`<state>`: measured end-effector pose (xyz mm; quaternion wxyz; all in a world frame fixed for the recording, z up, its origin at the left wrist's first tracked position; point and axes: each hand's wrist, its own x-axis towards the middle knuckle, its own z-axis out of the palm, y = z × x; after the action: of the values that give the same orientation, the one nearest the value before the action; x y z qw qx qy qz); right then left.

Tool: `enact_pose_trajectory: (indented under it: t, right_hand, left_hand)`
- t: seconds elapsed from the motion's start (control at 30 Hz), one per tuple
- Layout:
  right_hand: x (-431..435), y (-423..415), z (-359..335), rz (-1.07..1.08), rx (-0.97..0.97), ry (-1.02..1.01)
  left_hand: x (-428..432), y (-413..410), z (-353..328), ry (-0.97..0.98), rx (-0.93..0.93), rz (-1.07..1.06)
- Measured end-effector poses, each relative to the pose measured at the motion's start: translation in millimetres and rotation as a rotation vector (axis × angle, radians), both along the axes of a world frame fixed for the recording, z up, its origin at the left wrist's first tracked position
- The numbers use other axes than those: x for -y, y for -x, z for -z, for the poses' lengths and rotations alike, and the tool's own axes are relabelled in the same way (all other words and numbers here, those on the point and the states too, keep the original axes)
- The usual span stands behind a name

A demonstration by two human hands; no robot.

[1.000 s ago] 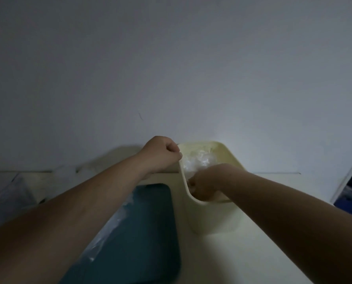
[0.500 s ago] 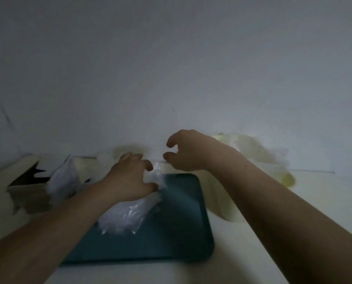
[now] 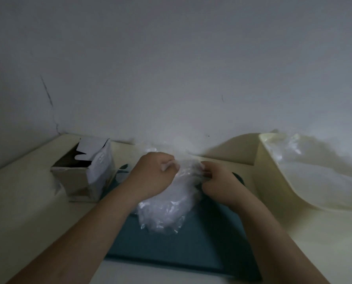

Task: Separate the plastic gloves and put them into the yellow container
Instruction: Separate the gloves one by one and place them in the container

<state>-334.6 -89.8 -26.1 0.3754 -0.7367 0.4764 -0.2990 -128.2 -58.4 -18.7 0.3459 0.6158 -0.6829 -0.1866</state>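
1. I'm watching the gloves [image 3: 166, 203] lying heaped on the tray [image 3: 191, 249].
2. The left hand [image 3: 152, 177] is pinching the heap's 12 o'clock edge, and the right hand [image 3: 218, 183] is pinching it just beside.
3. The container [image 3: 271, 181] is standing at 3 o'clock, holding plastic.
4. A box [image 3: 84, 175] is sitting at 9 o'clock.

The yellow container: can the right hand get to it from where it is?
Probably yes. The yellow container stands just right of the right hand, with nothing between them, and its top is open. The hand is busy pinching the plastic gloves on the teal tray.
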Motion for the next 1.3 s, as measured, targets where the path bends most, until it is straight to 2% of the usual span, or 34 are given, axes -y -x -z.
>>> enact_pose_trajectory:
  t: [0.1,0.27,0.37,0.43,0.57,0.7,0.83,0.93,1.0,1.1,1.2,1.3]
  right_hand:
    - [6,6,3,-0.002,0.123,-0.001]
    - [4,5,-10,-0.088,0.525,-0.080]
    - [1,2,-20,-0.041,0.569,0.009]
    - [0,2,-24,0.002,0.570,0.050]
    - [-6,4,-31,0.067,0.583,0.008]
    - [2,10,-21,0.176,0.474,-0.035]
    - [12,15,-12,0.334,0.477,-0.113]
    - [13,13,-14,0.408,0.436,0.059]
    - [6,10,-20,0.275,0.365,0.125]
    - [2,7,-24,0.052,0.326,0.005]
    - [0,8,-23,-0.120,0.434,-0.085]
    - [-1,13,-21,-0.125,0.577,-0.258]
  left_hand:
    - [-3,-2,-13,0.131,-0.223,-0.116]
    - [-7,3,-32,0.145,-0.438,-0.114]
    - [-13,7,-40,0.006,-0.695,0.056]
    - [-15,7,-41,-0.118,-0.780,0.159]
    - [-15,5,-37,-0.142,-0.784,0.142]
    - [-13,1,-35,-0.103,-0.824,0.051]
    - [-12,-6,-30,-0.036,-0.723,-0.097]
    - [-16,-10,-30,-0.017,-0.655,-0.110]
    - [-18,-7,-29,-0.024,-0.644,-0.033]
    - [-23,5,-27,-0.062,-0.600,0.116]
    - [-28,15,-25,-0.094,-0.605,0.225]
    - [-28,15,-24,-0.077,-0.564,0.210]
